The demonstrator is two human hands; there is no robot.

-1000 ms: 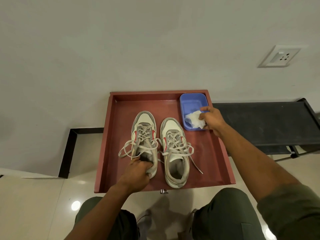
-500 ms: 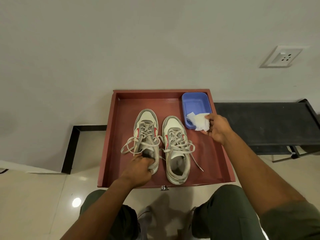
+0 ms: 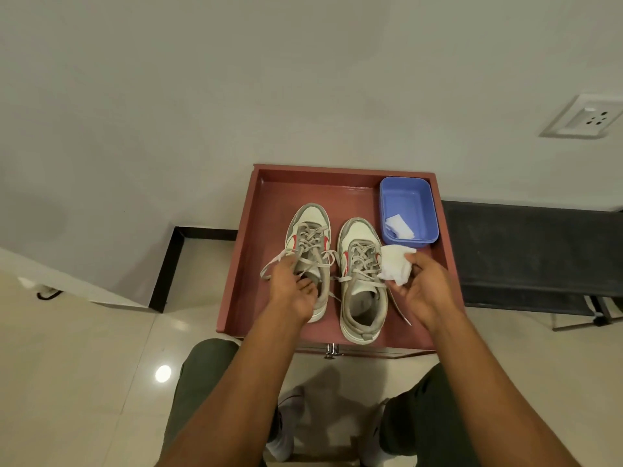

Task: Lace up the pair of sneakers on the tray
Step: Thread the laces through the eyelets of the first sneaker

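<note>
Laces [image 3: 305, 261] limp, light, pinch near tips; left hand [image 3: 292, 287] relaxed over left shoe [image 3: 308, 251]; right hand [image 3: 423, 291] pinching wipe [image 3: 395, 268], frame centre

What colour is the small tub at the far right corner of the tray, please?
The tub is light blue, a periwinkle shade; the head view shows it clearly.

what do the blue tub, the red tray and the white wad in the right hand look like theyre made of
Blue tub: likely moulded plastic, with smooth uniform colour and rounded corners.
Red tray: probably painted wood or board, with flat matte panels and square edges; not certain.
White wad, pinched by the right hand: soft tissue or cloth, crumpled with folds; which one is unclear.
</note>
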